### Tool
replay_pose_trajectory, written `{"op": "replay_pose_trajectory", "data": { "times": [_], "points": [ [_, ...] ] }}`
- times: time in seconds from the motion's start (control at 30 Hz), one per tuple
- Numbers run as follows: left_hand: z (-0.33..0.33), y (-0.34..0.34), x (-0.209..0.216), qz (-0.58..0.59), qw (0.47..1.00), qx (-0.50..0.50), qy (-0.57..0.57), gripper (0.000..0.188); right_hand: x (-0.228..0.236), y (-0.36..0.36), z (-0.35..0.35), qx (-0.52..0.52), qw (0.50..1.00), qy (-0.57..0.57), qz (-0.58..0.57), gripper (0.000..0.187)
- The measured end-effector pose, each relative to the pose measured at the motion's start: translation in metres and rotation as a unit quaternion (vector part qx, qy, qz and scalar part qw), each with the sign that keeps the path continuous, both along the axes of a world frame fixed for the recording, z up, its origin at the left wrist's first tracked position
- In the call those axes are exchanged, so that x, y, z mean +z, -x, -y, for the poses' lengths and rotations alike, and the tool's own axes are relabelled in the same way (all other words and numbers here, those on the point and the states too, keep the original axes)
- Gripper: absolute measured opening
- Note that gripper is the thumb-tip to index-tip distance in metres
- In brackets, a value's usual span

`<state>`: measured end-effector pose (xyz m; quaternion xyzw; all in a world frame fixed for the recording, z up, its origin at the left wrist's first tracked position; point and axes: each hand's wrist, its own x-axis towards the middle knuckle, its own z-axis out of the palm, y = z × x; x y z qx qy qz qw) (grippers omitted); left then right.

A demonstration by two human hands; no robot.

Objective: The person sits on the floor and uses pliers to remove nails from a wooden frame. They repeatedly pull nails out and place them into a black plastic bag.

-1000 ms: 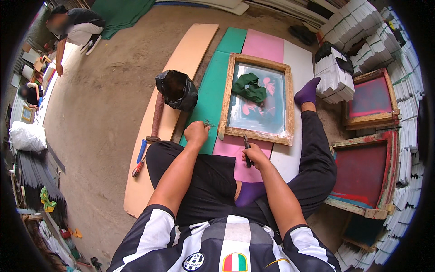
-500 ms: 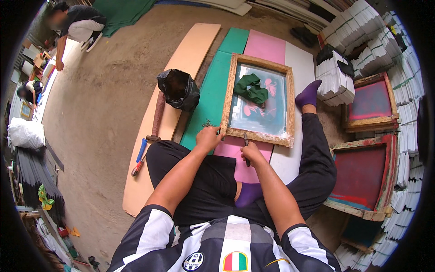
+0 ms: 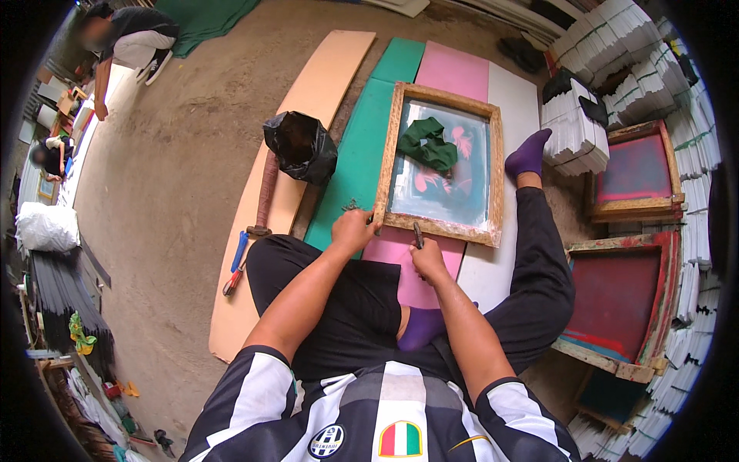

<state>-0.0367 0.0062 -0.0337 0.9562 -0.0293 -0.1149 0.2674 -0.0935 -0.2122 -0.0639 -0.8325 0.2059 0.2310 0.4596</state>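
Note:
My left hand (image 3: 353, 232) grips the lower left corner of a wooden screen-printing frame (image 3: 499, 158), its fingers closed round the wood. Just below the frame's near edge, my right hand (image 3: 428, 260) is closed on a dark, narrow hand tool (image 3: 418, 235), whose upper end points toward that edge. The tool's exact kind is hard to make out. Pale pink shapes show on the frame's blue-grey mesh (image 3: 412, 204), and a crumpled dark green cloth (image 3: 428, 144) lies on it. Beside my left fingers is a small heap of thin dark bits (image 3: 352, 205) on the green board.
Under the frame lie green (image 3: 356, 131), pink (image 3: 450, 65) and white boards (image 3: 512, 96). On a peach board (image 3: 331, 65) are a black plastic bag (image 3: 314, 165), a hammer-like tool (image 3: 269, 192) and a blue-handled tool (image 3: 240, 250). Red-meshed frames (image 3: 616, 296) and paper stacks (image 3: 577, 142) stand right; a person (image 3: 142, 38) crouches far left.
My right hand has turned slightly with the dark tool, so its lower part shows less. My left hand keeps its place on the frame's corner. The view has shifted a little.

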Motion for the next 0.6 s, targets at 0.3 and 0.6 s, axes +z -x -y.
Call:
{"op": "replay_pose_trajectory", "data": {
  "times": [0.3,0.6],
  "points": [
    [0.001,0.008,0.013,-0.004,1.000,0.005,-0.007,0.042,-0.019,0.002,0.013,0.007,0.996,-0.046,0.078,0.019],
    [-0.013,0.017,-0.007,0.024,0.999,0.014,0.034,0.038,-0.064,0.004,0.012,0.029,0.977,0.015,0.213,0.017]
  ]
}}
